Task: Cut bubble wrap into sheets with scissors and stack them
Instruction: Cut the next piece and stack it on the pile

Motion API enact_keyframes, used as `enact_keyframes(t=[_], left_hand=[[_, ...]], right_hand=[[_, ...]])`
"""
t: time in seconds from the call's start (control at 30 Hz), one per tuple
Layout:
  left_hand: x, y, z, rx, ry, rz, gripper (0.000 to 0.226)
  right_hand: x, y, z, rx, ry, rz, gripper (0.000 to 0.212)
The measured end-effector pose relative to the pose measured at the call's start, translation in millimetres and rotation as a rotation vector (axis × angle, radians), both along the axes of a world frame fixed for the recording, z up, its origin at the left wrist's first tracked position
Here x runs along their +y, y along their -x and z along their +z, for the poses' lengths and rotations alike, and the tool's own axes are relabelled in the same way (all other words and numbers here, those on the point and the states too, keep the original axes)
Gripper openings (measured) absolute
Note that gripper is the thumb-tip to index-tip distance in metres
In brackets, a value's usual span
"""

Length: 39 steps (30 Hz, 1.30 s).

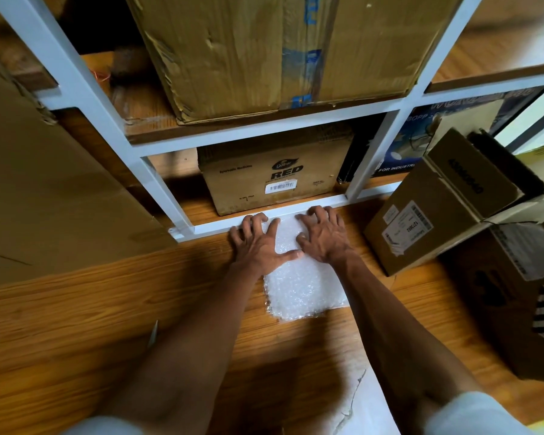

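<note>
A stack of white bubble wrap sheets lies on the wooden floor in front of a white metal shelf. My left hand rests palm down on the stack's far left part, fingers spread and bent at the tips, thumb stretched across the wrap. My right hand presses on the far right part, fingers spread with curled tips near the shelf's bottom rail. Neither hand holds anything. No scissors are in view. A piece of clear bubble wrap lies near the bottom edge.
The white shelf frame holds cardboard boxes, one printed RED directly behind my hands. More boxes are piled at the right. A large cardboard sheet leans at the left. A thin pale sliver lies on the floor.
</note>
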<state>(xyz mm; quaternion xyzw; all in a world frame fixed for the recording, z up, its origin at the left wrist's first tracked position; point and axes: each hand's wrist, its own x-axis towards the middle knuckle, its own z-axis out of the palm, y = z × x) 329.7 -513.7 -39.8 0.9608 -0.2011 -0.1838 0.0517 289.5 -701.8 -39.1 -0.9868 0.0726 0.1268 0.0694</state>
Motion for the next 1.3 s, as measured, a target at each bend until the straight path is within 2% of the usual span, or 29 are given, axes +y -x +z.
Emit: enact_keyframes(t=[0.17, 0.3, 0.37, 0.43, 0.53, 0.63, 0.73, 0.83, 0.93, 1.03, 1.17, 1.3], left_hand=[[8, 10, 5, 0.021, 0.011, 0.034, 0.098], [11, 32, 12, -0.104, 0.127, 0.103, 0.099], [9, 44, 12, -0.184, 0.16, 0.015, 0.094], [8, 54, 7, -0.205, 0.137, -0.085, 0.092], [9, 61, -4, -0.077, 0.065, -0.107, 0.096], [11, 59, -5, -0.002, 0.057, -0.102, 0.103], [13, 61, 2, -0.026, 0.124, -0.052, 0.107], [14, 76, 3, -0.033, 0.229, 0.12, 0.102], [7, 96, -3, 0.091, 0.386, 0.322, 0.092], [-2, 103, -4, 0.248, 0.473, 0.329, 0.084], [4, 103, 8, 0.273, 0.604, 0.443, 0.083], [4, 107, 14, 0.347, 0.605, 0.43, 0.08]], right_hand=[[-2, 12, -1, -0.043, 0.04, -0.04, 0.057], [4, 29, 15, -0.209, -0.022, -0.117, 0.06], [8, 39, 15, -0.295, -0.054, -0.041, 0.059], [9, 48, 7, -0.272, -0.04, 0.027, 0.059], [0, 59, -9, -0.104, -0.017, 0.01, 0.066], [-8, 63, -11, -0.052, -0.054, -0.02, 0.067], [-5, 64, -2, -0.173, -0.171, -0.106, 0.065], [0, 74, -3, -0.322, -0.278, -0.275, 0.064], [4, 88, -17, -0.268, -0.473, -0.341, 0.07], [-1, 99, -18, -0.242, -0.616, -0.315, 0.072], [-16, 105, -7, -0.307, -0.691, -0.387, 0.066], [-17, 104, -14, -0.196, -0.654, -0.29, 0.068]])
